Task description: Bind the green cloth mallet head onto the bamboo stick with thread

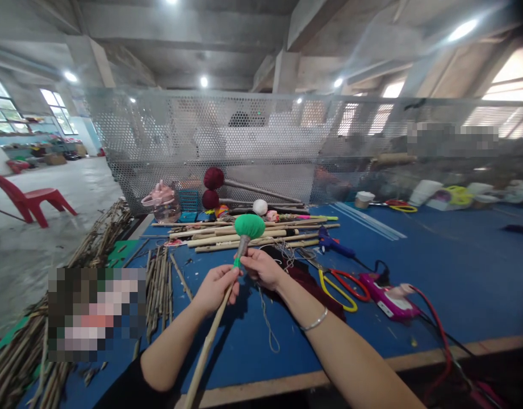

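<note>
A wooden stick (206,346) slants up from the bottom edge to a round green head (250,226). Grey wrapping (243,245) covers the neck below that head, with a bit of green under it. My left hand (221,288) is closed round the stick just below the neck. Close above it, my right hand (261,268) pinches the green material at the neck's lower end. Loose pale string (270,329) lies on the blue table beneath my right hand.
Behind my hands lie wooden sticks (201,243) and dark red balls (213,178) on rods. To the right are scissors (346,289), a blue glue gun (331,243) and a magenta power strip (389,298). Twigs (159,289) lie left. A perforated metal screen (261,136) stands behind.
</note>
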`<state>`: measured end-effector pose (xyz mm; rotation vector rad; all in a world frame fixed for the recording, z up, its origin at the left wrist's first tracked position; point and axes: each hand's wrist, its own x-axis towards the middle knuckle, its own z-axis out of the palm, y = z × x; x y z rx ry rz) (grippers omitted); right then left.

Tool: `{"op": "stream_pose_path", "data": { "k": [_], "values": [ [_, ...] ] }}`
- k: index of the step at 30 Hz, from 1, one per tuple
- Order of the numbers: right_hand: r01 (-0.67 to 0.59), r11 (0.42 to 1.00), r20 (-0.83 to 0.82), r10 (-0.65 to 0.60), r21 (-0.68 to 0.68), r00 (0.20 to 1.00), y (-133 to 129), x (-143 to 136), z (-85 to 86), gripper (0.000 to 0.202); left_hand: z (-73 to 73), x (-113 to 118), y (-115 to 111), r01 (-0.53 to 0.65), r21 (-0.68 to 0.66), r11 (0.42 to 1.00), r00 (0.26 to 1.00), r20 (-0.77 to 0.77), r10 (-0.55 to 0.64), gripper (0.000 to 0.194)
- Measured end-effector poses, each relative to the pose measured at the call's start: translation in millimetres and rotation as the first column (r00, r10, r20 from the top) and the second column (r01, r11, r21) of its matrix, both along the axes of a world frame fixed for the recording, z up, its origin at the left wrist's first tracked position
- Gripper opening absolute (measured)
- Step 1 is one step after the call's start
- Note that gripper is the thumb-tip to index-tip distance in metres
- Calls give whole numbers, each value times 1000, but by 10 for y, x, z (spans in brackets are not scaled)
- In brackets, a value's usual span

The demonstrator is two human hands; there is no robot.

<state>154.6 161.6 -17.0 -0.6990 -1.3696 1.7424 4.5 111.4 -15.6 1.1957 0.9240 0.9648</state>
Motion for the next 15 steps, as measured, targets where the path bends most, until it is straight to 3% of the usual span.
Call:
{"op": "stream_pose_path", "data": {
  "k": [4, 7, 9, 11, 15],
  "values": [
    [71, 997, 18, -70, -32, 997, 3, -48, -46, 34, -37, -3, 11, -30, -6, 1000, 996, -84, 30, 37],
    [101, 994, 60, -98, -47, 993, 1, -84, -80, 34, -83, -15, 26, -168, 187, 968, 943, -257, 213, 33],
    [118, 992, 86, -114, -44, 990, -1, -101, -93, 34, -102, -29, 35, -200, 282, 938, 897, -332, 291, 32],
    [125, 991, 88, -121, -38, 989, 1, -110, -96, 34, -98, -37, 38, -197, 279, 940, 884, -364, 293, 32],
    [65, 996, 13, -64, -58, 998, 15, -104, -74, 32, -34, -17, 9, -164, 203, 965, 930, -295, 220, 36]
  ]
}}
